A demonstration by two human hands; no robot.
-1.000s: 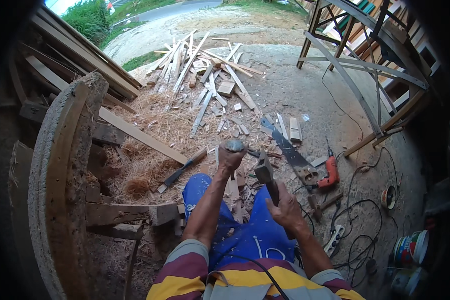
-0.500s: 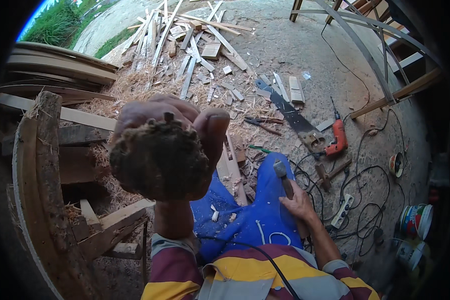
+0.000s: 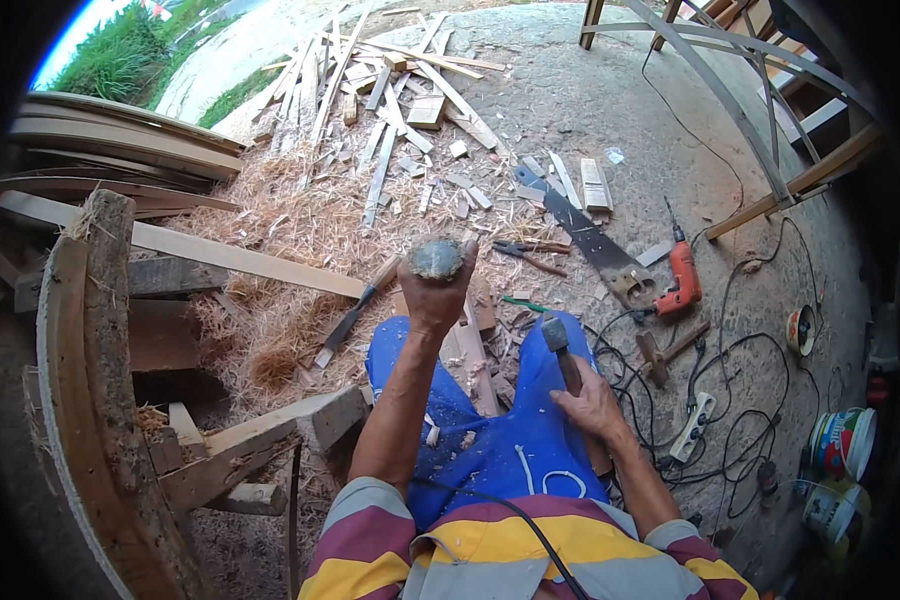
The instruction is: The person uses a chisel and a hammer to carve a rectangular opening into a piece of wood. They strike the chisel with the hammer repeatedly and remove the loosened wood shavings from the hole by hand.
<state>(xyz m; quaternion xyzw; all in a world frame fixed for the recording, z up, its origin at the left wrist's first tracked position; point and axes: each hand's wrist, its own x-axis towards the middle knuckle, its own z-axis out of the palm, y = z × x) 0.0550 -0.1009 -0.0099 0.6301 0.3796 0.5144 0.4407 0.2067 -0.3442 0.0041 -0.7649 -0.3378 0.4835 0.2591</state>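
While a rough grey lump (image 3: 436, 258) was gripped in the left hand (image 3: 432, 295), a hammer (image 3: 567, 372), head pointing away, was clasped by the right hand (image 3: 592, 405).

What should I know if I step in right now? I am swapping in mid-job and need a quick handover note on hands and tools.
Left hand: raised in front, shut on a rough greyish lump, end facing up.
Right hand: low over the right thigh, shut on a hammer, head pointing away.
Nearby on the ground: a chisel left of the knees, a handsaw and a red drill to the right, pliers ahead, wood shavings all around.
Done: chips lie on the blue trousers, so some cutting has happened.
Left: cannot tell from this view.
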